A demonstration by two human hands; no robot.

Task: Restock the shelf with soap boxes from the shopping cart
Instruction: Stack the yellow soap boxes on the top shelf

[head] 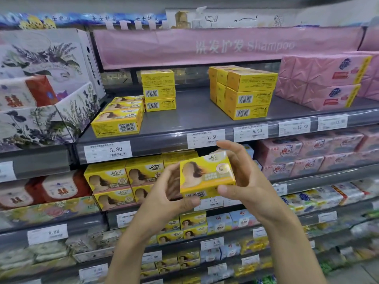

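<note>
I hold a yellow soap box (206, 175) in front of the shelves, just below the grey shelf (194, 117). My left hand (170, 193) grips its left and bottom side; my right hand (244, 177) clamps its right side, thumb on the front. On the grey shelf lie a row of the same yellow boxes (119, 117) at the left, a stack of three (159, 90) behind it, and a bigger yellow stack (244, 92) to the right. The shopping cart is not in view.
Bare shelf surface shows between the two yellow stacks. Pink wrapped soap packs (322, 80) fill the shelf's right end; a floral cardboard display box (45, 95) stands at the left. Price tags (206, 138) line the shelf edge. Lower shelves hold more soap boxes.
</note>
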